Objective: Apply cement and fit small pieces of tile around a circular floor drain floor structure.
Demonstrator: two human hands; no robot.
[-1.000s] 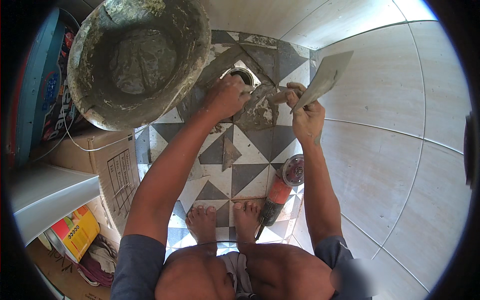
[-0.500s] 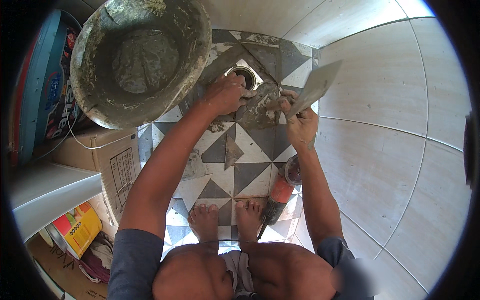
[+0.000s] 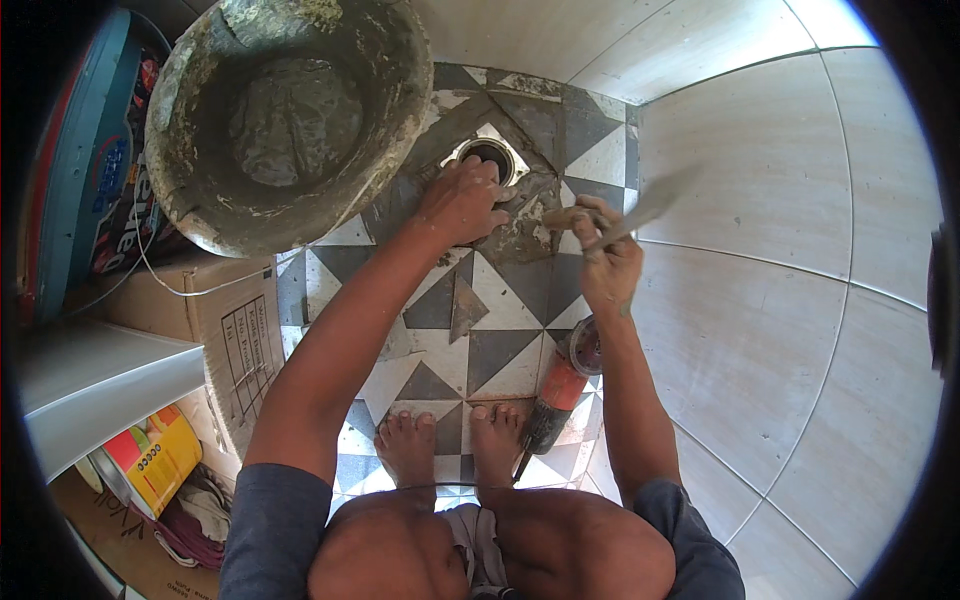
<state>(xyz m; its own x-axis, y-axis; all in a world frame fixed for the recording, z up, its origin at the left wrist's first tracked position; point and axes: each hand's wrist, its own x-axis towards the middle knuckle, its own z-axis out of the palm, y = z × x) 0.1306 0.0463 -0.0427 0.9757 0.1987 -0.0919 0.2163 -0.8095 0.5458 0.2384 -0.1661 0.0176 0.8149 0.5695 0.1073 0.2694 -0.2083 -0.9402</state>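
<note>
We grip a flat grey metal trowel point(image 3: 652, 208) in our right hand point(image 3: 610, 268); left hand point(image 3: 462, 202), thumb apart, overlaps the square silver drain frame point(image 3: 519, 170).

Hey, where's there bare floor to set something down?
Likely the patterned floor between the loose triangular piece, the bare feet and the red-and-black angle grinder. It's crowded around the drain, with the left hand at its edge, the crusted basin beside it and the trowel in the right hand; and leftward, where a cardboard box stands.

Pale tiled wall point(image 3: 750, 190), grey-white patterned floor point(image 3: 502, 358)
</note>
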